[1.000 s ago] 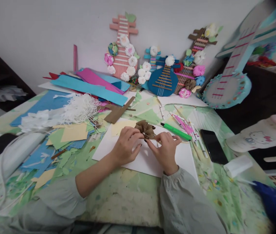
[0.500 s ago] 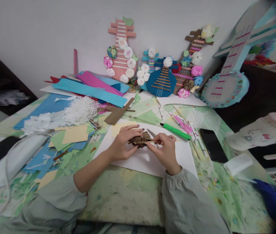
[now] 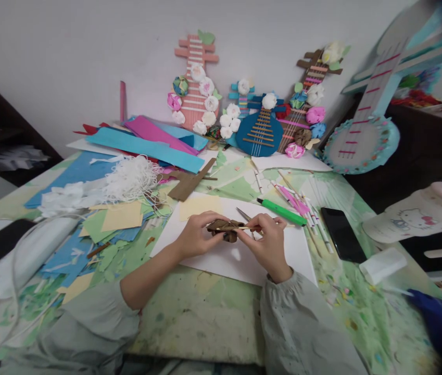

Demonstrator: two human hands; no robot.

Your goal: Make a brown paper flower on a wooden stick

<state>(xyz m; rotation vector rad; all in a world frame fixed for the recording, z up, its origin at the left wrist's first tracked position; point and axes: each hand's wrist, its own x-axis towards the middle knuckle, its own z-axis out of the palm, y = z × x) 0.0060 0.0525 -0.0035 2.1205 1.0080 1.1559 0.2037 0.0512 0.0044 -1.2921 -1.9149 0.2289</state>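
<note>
Over a white sheet of paper (image 3: 209, 260), my left hand (image 3: 197, 235) is closed on a crumpled brown paper flower (image 3: 231, 235), thumb below and fingers above. A thin, pale wooden stick (image 3: 246, 228) lies across the flower, pinched between the thumb and fingers of my right hand (image 3: 265, 240). The stick's left end touches the brown paper. Behind the right hand, the pointed blades of a pair of scissors (image 3: 244, 214) show; their handles are mostly hidden by that hand. A green marker (image 3: 283, 211) lies just beyond.
Several paper-craft lutes with paper flowers, among them a blue one (image 3: 260, 133), lean against the wall. White string (image 3: 133, 177), coloured scraps (image 3: 121, 216) and brown strips (image 3: 191, 182) lie left. A phone (image 3: 343, 234) and a white cup (image 3: 404, 213) are at right.
The brown flower has been tilted and looks more folded between my fingers. My left fingers have closed lower around it. The right hand keeps its pinch on the stick.
</note>
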